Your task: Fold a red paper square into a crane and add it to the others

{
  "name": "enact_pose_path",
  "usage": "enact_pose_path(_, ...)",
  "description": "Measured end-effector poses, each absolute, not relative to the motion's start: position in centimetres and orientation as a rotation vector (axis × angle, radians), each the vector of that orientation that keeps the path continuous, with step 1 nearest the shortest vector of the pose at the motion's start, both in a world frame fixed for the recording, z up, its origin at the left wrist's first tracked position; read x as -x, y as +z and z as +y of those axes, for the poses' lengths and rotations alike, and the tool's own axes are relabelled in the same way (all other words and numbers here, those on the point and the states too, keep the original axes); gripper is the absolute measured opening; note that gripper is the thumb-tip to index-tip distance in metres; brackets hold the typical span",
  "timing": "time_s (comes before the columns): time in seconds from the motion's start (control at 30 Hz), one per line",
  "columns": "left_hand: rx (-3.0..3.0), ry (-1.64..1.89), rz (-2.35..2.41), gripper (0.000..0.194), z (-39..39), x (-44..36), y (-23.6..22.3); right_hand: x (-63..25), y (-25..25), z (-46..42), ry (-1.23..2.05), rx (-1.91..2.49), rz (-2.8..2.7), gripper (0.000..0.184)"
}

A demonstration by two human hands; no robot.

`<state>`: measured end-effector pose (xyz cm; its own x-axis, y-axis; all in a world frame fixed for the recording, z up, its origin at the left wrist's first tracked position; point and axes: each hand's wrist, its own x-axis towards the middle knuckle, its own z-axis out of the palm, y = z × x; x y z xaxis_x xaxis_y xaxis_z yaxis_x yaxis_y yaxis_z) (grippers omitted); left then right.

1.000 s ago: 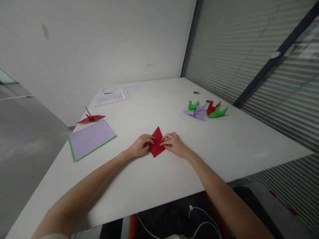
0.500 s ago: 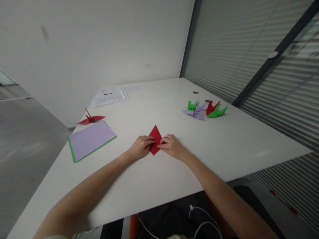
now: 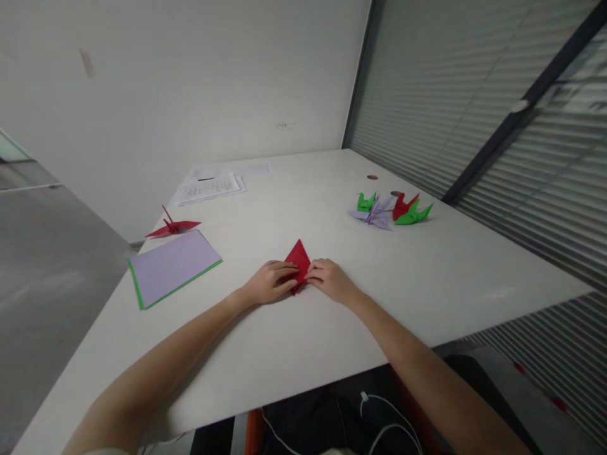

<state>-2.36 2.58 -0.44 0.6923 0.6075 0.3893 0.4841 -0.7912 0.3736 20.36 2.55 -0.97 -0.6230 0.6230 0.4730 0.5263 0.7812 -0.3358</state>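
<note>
A folded piece of red origami paper (image 3: 300, 254) lies on the white table in front of me, diamond-shaped with one point facing away. My left hand (image 3: 272, 281) holds its left side, fingers over the top and thumb nearer the lower point. At the right corner, my right hand (image 3: 329, 278) pinches the edge between thumb and curled fingers. Parts of both side edges are hidden under the fingers.
Left of my hands lies a stack of lilac and green paper sheets (image 3: 175, 265), with a red paper crane (image 3: 173, 226) behind it. Printed sheets (image 3: 208, 188) lie farther back. At right sit several folded cranes, including a lilac crane (image 3: 373, 215) and a green crane (image 3: 413, 213).
The red paper has shifted slightly right, along with my right hand. My left thumb has moved out onto the paper's lower part, and the lower point looks less exposed.
</note>
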Motion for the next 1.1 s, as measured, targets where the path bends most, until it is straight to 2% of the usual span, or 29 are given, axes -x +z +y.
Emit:
enact_pose_path(0.13, -2.650, 0.725, 0.894, 0.044, 2.1, 2.3, 0.2, -20.7, -1.3, 2.9, 0.385, 0.826, -2.246, 0.008)
enact_pose_path(0.33, -2.636, 0.763, 0.870, 0.037, 2.1, 2.4, 0.0, -21.0, -1.0, 2.7, 0.608, 0.841, -2.119, 0.007)
enact_pose_path(0.53, -2.606, 0.813, 0.901, 0.028, 2.4, 2.4, -0.5, -20.8, -0.4, 2.2, 0.670, 0.848, -2.132, 0.013)
enact_pose_path(0.7, -2.639, 0.861, 0.942, 0.029, 2.3, 2.3, -0.5, -20.8, -0.3, 2.3, 0.535, 0.876, -2.115, 0.012)
enact_pose_path(0.93, -2.726, 0.831, 1.066, 0.029, 1.4, 1.2, -0.2, -20.1, 0.3, 1.8, -0.001, 1.124, -2.154, 0.010)
enact_pose_path(1.1, -2.667, 0.847, 0.965, 0.031, 0.9, 1.0, 0.4, -19.9, 0.0, 1.9, -0.006, 1.058, -2.241, 0.020)
